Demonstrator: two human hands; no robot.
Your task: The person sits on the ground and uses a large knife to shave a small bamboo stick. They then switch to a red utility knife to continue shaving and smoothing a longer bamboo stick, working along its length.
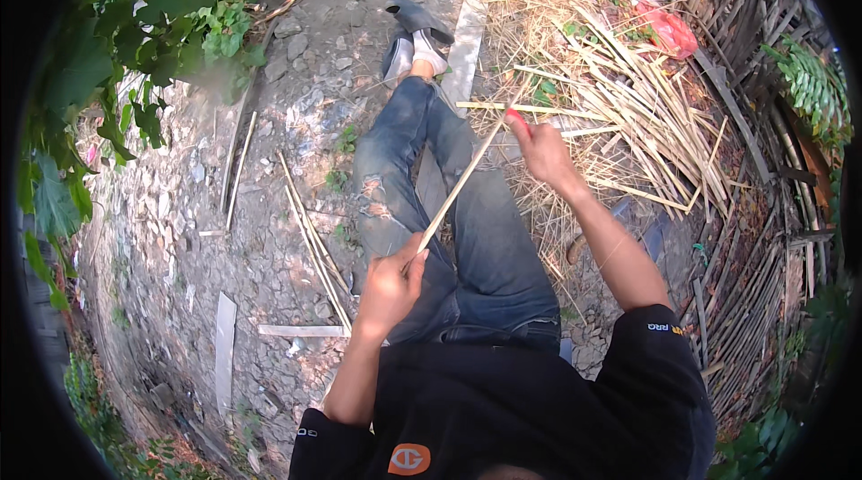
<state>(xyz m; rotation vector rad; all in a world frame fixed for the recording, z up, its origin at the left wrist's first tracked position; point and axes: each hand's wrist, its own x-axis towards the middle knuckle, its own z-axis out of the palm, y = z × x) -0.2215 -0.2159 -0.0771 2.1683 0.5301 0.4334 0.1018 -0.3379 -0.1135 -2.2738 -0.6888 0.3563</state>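
Observation:
My left hand (389, 293) is closed around the lower end of a thin bamboo strip (460, 185), which slants up and to the right over my thighs. The strip's far end meets a small red-handled tool (517, 123) in my right hand (545, 157). The fingers of that hand are wrapped round the red handle. What sits at the tool's tip is too small to make out.
Many split bamboo strips (642, 116) lie heaped at the right over pale shavings (525, 26). A few strips (312, 242) rest on the ground at the left. A flat board (471, 26) lies by my feet, a red plastic bag (669, 31) beyond the heap. Leafy vines (117, 40) hang upper left.

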